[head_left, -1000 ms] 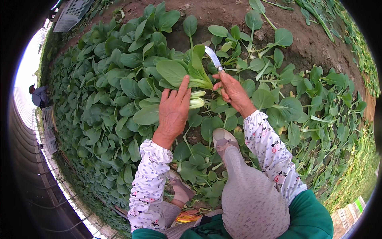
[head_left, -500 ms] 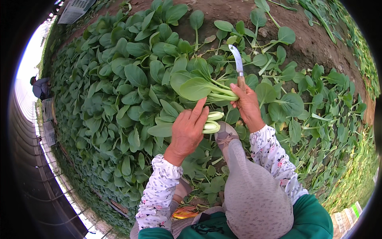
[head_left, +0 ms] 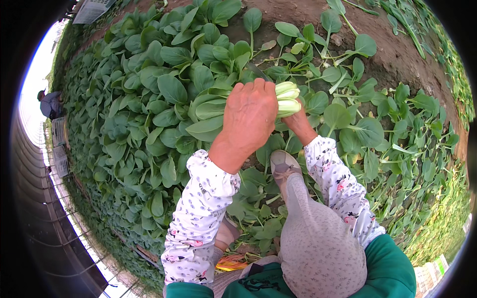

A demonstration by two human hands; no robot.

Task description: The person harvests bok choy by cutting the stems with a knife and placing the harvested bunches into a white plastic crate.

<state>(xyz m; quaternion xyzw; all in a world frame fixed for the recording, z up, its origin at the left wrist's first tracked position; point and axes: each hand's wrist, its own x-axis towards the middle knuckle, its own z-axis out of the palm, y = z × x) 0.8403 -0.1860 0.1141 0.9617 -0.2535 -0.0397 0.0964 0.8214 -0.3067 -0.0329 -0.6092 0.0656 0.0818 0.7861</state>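
Several bok choy heads, with pale green stem ends pointing right and leaves to the left, are bunched in my left hand, whose fingers are closed over them. My right hand is behind and under the stem ends; the bunch and my left hand hide most of its fingers. A dark, curved knife blade shows just above my left knuckles; its wooden handle is hidden. Leafy bok choy plants grow thickly under and left of my hands.
Loose leaves and cut plants lie on the soil at right. My shoe and knee are below my hands. A person crouches far left near plastic crates. Another crate stands at the upper left.
My left hand has moved up and right to my right hand, and the bok choy from both is now together in it. The knife, earlier upright in my right hand, is mostly hidden.
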